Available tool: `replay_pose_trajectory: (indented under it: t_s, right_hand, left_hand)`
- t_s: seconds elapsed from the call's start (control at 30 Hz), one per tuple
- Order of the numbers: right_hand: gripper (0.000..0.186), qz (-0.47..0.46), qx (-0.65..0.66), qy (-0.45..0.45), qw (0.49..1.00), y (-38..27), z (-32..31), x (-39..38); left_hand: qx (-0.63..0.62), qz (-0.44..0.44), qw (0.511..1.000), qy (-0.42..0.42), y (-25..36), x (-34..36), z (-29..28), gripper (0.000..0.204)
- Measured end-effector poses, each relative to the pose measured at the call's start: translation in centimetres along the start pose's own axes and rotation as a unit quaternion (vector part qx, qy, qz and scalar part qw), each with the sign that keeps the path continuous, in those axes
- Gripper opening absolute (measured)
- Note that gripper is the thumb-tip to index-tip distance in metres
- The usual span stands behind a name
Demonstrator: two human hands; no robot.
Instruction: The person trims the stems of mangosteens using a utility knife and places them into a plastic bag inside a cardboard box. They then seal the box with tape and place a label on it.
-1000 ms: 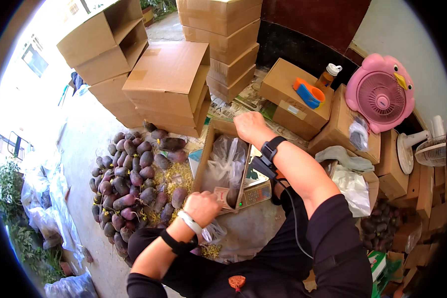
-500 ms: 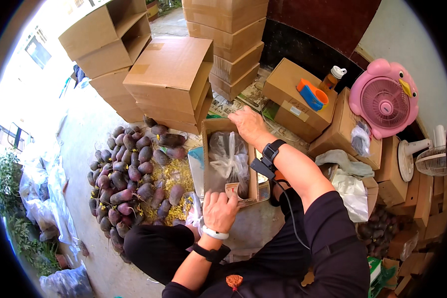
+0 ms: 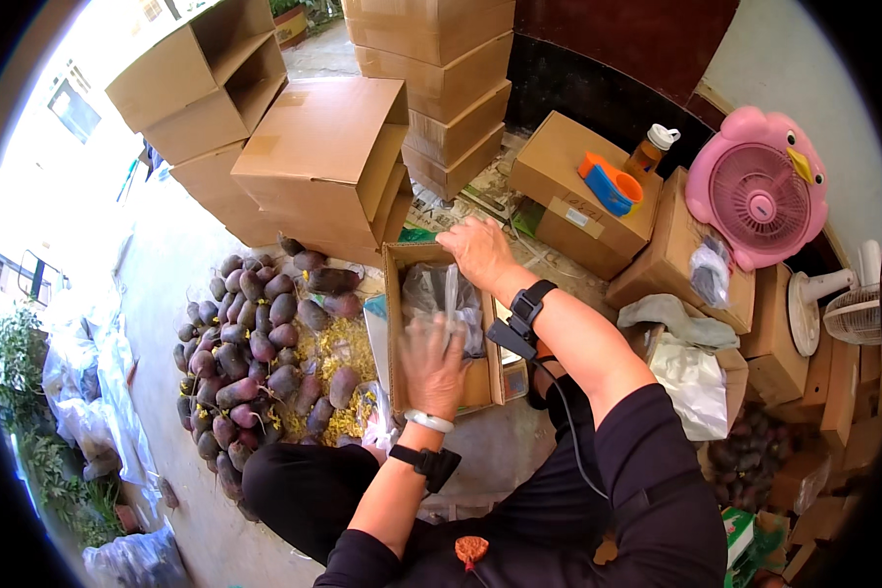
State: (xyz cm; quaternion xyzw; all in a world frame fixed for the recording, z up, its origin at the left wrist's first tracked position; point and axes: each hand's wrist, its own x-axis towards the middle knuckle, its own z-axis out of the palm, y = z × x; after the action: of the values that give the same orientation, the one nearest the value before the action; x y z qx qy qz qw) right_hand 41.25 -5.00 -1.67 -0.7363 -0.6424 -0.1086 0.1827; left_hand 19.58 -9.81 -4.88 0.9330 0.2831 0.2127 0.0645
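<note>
Between my knees and the pile of dark root vegetables stands a cardboard box (image 3: 395, 338) with its top uncovered. Inside it lies a clear plastic bag (image 3: 436, 291), gathered and tied at the top, with something greyish within that I cannot make out. My right hand (image 3: 482, 257) is closed on the far right part of the box's rim. Over the box's near half hovers my left hand (image 3: 433, 367), palm down beside the bag; its fingers are smeared by motion. It hides part of the bag and the box floor.
Left of the box, purple-brown roots (image 3: 235, 358) lie heaped on the floor beside yellow shreds (image 3: 338, 348). Stacked cartons (image 3: 314, 147) rise beyond. To the right are a carton (image 3: 578, 186) carrying an orange-and-blue tape dispenser (image 3: 612, 186) and bottle (image 3: 652, 152), and a pink fan (image 3: 758, 201).
My left hand has moved from the box's near wall up over its inside, toward the bag. A small printed paper by its thumb no longer shows. My right hand stays at the rim.
</note>
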Motion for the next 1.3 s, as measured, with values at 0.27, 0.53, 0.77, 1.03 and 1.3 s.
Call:
replay_pose_trajectory:
  t_s: [0.27, 0.53, 0.77, 1.03, 1.3]
  right_hand:
    - [0.014, -0.064, -0.003, -0.062, 0.996, 0.2, 0.5, -0.4]
    - [0.025, -0.154, -0.130, -0.267, 0.943, -1.1, 0.3, -2.9]
    - [0.022, -0.099, -0.032, -0.211, 0.972, -2.2, -0.3, -2.6]
    - [0.026, -0.024, 0.205, 0.005, 0.979, -7.3, 2.7, -0.4]
    - [0.032, 0.176, 0.212, 0.121, 0.954, -4.6, 5.2, -2.3]
  left_hand:
    - [-0.003, -0.039, 0.981, -0.193, -0.8, 2.2, 0.6, 0.049]
    - [-0.026, -0.065, 0.980, -0.186, -1.0, 2.4, 0.7, 0.052]
    - [-0.090, -0.086, 0.991, -0.055, -1.4, 3.8, 1.3, 0.059]
    - [-0.115, -0.179, 0.965, -0.153, -4.2, 3.2, 6.0, 0.054]
    - [-0.402, -0.192, 0.892, 0.075, -1.2, 1.0, -0.4, 0.046]
